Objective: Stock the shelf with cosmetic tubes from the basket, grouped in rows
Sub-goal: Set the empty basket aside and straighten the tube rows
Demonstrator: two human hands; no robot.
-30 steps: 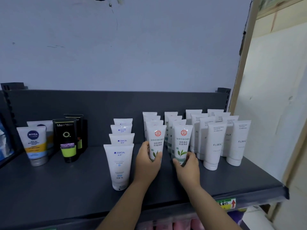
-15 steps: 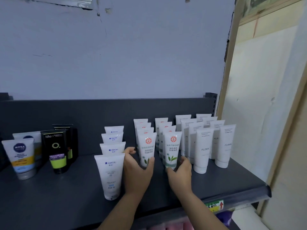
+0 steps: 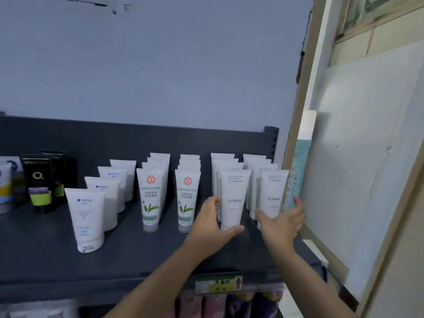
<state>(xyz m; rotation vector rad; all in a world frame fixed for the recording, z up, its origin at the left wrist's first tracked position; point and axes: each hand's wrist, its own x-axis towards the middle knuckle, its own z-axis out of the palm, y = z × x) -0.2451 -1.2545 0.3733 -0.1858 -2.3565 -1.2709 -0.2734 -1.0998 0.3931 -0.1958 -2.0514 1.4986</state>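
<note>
**Lining up the two white rows at the right end of the shelf**

Head view. As reference I take the front white tube (image 3: 234,198) printed FLORAL, the one that my left hand (image 3: 212,223) holds. The thumb lies across its foot and the fingers curl round its left side. This tube stands upright on the dark shelf (image 3: 137,260), at the head of its own row.

Just to the right of it stands the second front white tube (image 3: 273,193), which also heads a row. My right hand (image 3: 282,222) is spread around the foot of that one, thumb toward the reference tube and fingers nearly straight on the far side. Whether it really touches, I cannot tell.

Left of the reference tube are two rows of green-leaf tubes (image 3: 150,198). Further left is one row of blue-label tubes (image 3: 86,219), and far left are the black tubes (image 3: 37,180). Below the reference tube a price tag (image 3: 219,284) hangs on the shelf edge. The basket is not in view.

In my judgement the stocking is almost done, and the step in hand is squaring the two white front tubes with each other. The next move needs only a small, even slide of both. The feet are narrow, so pressure applied high could tip a tube into those behind it.
</note>
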